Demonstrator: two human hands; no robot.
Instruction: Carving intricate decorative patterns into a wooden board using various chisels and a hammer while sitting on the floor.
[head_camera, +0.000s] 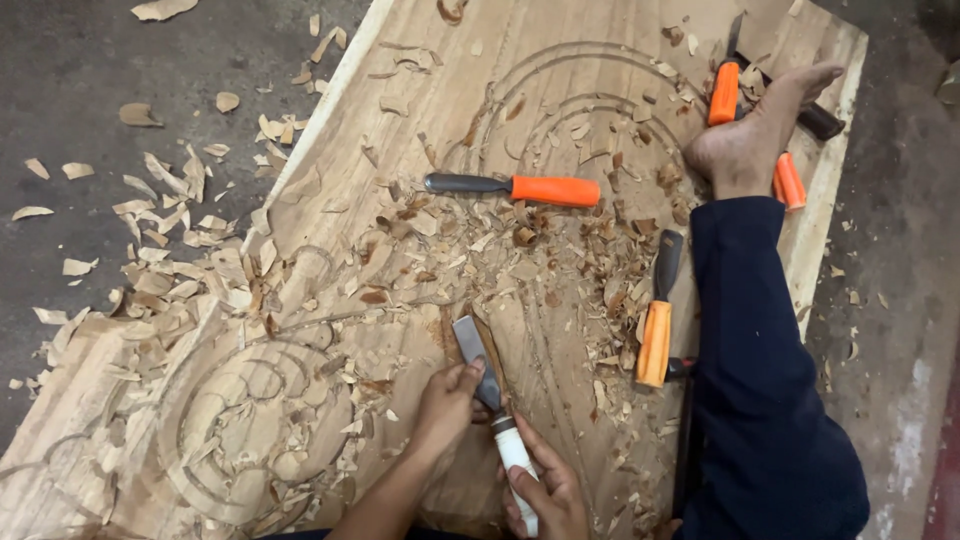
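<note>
Chisel with broad flat steel blade and white handle (492, 392), lying at 6 o'clock of the view, its blade pointing toward 11 o'clock and its edge set into a carved groove of the large pale wooden carving panel (420, 120). Left hand (447, 402), at 7 o'clock from the blade, fingers curled together and pinching the steel just above the ferrule, thumb over the top. Right hand (548, 492), at 6 o'clock, wrapped shut round the white handle, fingers pressed together. Panel fills most of the view, running from 7 o'clock to 1 o'clock, cut with concentric arcs near the top centre and a round floral relief at 8 o'clock. Loose curled wood shavings (450, 240) lie thick over the middle of the panel and spill off its left edge onto the dark concrete floor (70, 70) toward 9 and 10 o'clock. Orange-handled chisel with grey shank (515, 187), lying crosswise just above centre, well apart from both hands. Second orange-handled chisel with dark blade (658, 320), lying lengthwise at 4 o'clock from centre, just beside the dark blue trouser leg (760, 400). Bare foot (752, 130) at 1 o'clock, resting on the panel, toes pointing toward 2 o'clock. Two further orange tool handles, one upright (723, 93) just left of the foot, one (788, 181) just right of the heel, near the panel's right edge; their blades are partly hidden.
</note>
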